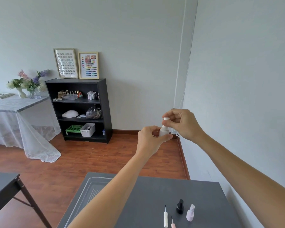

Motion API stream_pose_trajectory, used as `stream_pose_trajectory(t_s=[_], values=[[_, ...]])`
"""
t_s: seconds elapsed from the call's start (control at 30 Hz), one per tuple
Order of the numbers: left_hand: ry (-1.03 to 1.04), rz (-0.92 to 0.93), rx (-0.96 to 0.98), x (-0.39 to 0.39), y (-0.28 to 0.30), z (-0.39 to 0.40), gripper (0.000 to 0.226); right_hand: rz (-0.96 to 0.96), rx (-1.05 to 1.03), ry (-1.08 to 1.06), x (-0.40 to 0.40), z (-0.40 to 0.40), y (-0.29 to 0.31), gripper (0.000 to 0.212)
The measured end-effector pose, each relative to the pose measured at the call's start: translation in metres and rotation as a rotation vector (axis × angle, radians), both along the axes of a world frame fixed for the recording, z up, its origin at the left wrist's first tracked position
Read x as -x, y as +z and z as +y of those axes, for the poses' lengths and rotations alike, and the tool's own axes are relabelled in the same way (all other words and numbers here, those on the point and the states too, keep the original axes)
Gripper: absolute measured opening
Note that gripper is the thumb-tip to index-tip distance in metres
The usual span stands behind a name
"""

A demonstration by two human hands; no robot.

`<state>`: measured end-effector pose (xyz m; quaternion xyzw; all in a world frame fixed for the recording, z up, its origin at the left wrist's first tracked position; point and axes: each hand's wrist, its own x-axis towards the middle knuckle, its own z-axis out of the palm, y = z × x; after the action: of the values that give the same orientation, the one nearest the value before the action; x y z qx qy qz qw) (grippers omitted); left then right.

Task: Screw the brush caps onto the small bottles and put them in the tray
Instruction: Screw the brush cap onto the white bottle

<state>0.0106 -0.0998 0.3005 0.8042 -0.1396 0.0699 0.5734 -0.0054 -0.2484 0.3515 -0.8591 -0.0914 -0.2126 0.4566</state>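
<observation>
Both arms reach out above the dark counter (155, 195). The left hand (149, 139) grips the body of a small white bottle (163, 131), fingers curled around it, held upright in the air. The right hand (182, 123) pinches the white brush cap (165, 120) on its neck. On the counter stand a black bottle (180, 206) and a pink bottle (190, 212), beside a white brush cap (165, 218) and a pink one (173, 224) lying flat. A clear tray (90, 188) sits to the left.
</observation>
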Motion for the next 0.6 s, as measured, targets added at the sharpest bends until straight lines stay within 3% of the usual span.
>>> stream_pose_trajectory(t_s=[0.07, 0.23, 0.6], values=[[-0.013, -0.005, 0.0, 0.001, -0.002, -0.001, 0.027, -0.006, 0.031, -0.031, 0.001, 0.002, 0.0, 0.02], [-0.021, -0.026, -0.011, -0.002, -0.005, 0.002, 0.027, 0.107, -0.043, 0.121, 0.005, 0.0, -0.002, 0.022], [0.003, -0.062, -0.099, 0.006, -0.032, -0.003, 0.021, 0.025, -0.041, -0.115, 0.014, 0.015, -0.036, 0.02]])
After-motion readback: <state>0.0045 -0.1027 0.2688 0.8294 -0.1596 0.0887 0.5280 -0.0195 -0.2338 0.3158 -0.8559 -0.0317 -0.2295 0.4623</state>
